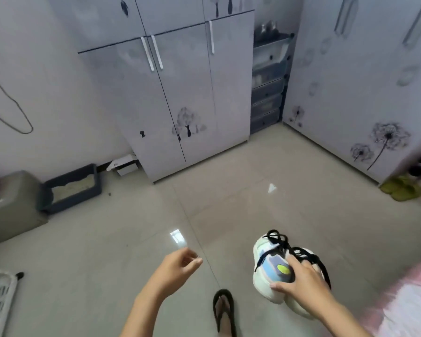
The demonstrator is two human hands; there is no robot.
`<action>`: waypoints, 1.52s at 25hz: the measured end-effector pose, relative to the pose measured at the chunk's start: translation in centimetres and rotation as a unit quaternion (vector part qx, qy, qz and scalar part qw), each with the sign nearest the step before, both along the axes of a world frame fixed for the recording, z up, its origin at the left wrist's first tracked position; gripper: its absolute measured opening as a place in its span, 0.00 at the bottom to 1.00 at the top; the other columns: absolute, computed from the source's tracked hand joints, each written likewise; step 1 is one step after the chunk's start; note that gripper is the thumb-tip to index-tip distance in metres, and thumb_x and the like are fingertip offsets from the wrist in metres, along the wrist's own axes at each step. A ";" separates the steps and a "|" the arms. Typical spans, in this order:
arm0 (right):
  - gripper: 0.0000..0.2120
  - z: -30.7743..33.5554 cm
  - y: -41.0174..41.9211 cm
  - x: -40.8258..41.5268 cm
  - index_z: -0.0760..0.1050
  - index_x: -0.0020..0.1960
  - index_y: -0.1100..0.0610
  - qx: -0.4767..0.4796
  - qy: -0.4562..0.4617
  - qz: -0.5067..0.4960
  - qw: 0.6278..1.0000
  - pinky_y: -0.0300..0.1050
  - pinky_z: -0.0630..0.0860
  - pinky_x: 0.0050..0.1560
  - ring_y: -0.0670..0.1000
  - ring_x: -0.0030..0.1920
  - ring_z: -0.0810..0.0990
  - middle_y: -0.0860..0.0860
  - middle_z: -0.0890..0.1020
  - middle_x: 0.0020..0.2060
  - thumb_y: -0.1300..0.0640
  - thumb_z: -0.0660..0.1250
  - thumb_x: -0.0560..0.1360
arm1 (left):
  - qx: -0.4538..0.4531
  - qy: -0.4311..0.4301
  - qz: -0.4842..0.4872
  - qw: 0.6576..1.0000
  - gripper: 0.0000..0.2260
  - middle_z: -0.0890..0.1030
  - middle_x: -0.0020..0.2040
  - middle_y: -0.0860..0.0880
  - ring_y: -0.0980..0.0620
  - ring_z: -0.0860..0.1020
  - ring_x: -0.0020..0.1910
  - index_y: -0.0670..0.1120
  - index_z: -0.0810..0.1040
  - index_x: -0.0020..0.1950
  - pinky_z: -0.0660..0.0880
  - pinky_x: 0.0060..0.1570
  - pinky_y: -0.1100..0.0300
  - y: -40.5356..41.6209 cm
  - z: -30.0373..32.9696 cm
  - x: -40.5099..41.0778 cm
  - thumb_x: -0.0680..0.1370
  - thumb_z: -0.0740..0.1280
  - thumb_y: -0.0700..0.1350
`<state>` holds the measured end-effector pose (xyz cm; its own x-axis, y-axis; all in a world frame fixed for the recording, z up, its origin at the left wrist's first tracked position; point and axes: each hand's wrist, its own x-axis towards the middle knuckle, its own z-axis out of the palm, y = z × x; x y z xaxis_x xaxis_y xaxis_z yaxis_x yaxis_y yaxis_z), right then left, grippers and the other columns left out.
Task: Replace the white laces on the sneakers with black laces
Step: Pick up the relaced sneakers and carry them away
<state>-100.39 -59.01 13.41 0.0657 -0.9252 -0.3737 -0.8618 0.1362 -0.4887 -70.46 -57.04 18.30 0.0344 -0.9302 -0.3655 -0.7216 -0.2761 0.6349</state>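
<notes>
Tiled floor (228,195) before wardrobes (180,93); right hand (304,280) grips black-laced sneakers (272,266), left hand (177,266) loosely curled, empty

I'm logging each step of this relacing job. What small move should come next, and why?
Probably lower the sneakers to the floor. The right hand grips both together in the air, black laces already threaded, and the left hand holds nothing.
</notes>
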 end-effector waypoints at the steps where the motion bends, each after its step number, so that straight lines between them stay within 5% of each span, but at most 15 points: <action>1: 0.27 -0.6 -2.4 -0.3 0.67 0.60 0.44 0.010 -0.001 -0.012 1.000 0.45 0.68 0.54 0.53 0.56 0.65 0.48 0.70 0.50 0.37 0.70 0.65 | 0.000 -0.010 0.016 1.000 0.06 0.81 0.46 0.55 0.63 0.78 0.46 0.51 0.78 0.48 0.72 0.40 0.72 -2.2 -0.2 1.2 0.77 0.66 0.52; 7: 0.20 -2.0 -18.5 -1.6 0.64 0.47 0.39 0.063 -0.051 -0.043 0.996 0.43 0.69 0.51 0.51 0.54 0.65 0.45 0.70 0.46 0.38 0.73 0.63 | 0.010 -0.056 -0.021 0.998 0.06 0.76 0.41 0.55 0.59 0.73 0.40 0.52 0.74 0.45 0.66 0.35 0.71 -21.4 -2.3 1.2 0.79 0.62 0.51; 15: 0.23 -1.1 -38.4 -10.2 0.65 0.50 0.42 0.070 -0.034 -0.065 0.995 0.43 0.68 0.55 0.50 0.55 0.64 0.46 0.68 0.45 0.38 0.73 0.62 | 0.034 -0.050 -0.168 0.984 0.07 0.79 0.47 0.48 0.50 0.76 0.46 0.49 0.75 0.48 0.68 0.39 0.65 -47.0 -2.0 -12.1 0.80 0.61 0.50; 19: 0.20 -1.0 -48.3 -18.7 0.61 0.39 0.39 0.078 -0.033 -0.063 0.994 0.43 0.68 0.55 0.50 0.54 0.65 0.46 0.69 0.44 0.39 0.73 0.62 | 0.041 -0.039 -0.182 0.982 0.08 0.79 0.48 0.47 0.50 0.76 0.47 0.47 0.76 0.50 0.72 0.45 0.60 -56.5 -2.7 -21.4 0.80 0.61 0.50; 28: 0.25 -1.5 -71.3 -35.3 0.67 0.56 0.41 0.081 0.040 -0.017 0.996 0.45 0.68 0.52 0.51 0.51 0.64 0.47 0.68 0.44 0.39 0.73 0.63 | 0.075 0.018 -0.109 0.991 0.08 0.80 0.48 0.52 0.54 0.78 0.48 0.49 0.77 0.51 0.74 0.48 0.61 -76.5 -1.7 -36.7 0.80 0.61 0.51; 33: 0.19 -4.7 -87.0 -39.7 0.65 0.39 0.41 0.104 -0.023 0.010 0.994 0.40 0.62 0.36 0.52 0.46 0.69 0.46 0.71 0.39 0.38 0.74 0.59 | 0.112 0.013 0.002 0.994 0.08 0.80 0.48 0.53 0.56 0.77 0.48 0.51 0.77 0.49 0.71 0.45 0.65 -87.9 -5.7 -36.4 0.80 0.61 0.51; 38: 0.18 -5.2 -101.4 -41.6 0.68 0.45 0.42 0.099 -0.023 0.061 0.993 0.38 0.63 0.39 0.50 0.48 0.67 0.44 0.68 0.41 0.42 0.75 0.63 | 0.109 -0.008 0.009 0.994 0.08 0.79 0.48 0.54 0.58 0.76 0.46 0.50 0.77 0.51 0.69 0.41 0.69 -101.7 -6.6 -39.1 0.79 0.62 0.52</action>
<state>-141.94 -160.45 8.19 0.1949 -0.8175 -0.5420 -0.8547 0.1295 -0.5027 -109.53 -158.70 11.74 0.0583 -0.8286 -0.5567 -0.7248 -0.4186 0.5472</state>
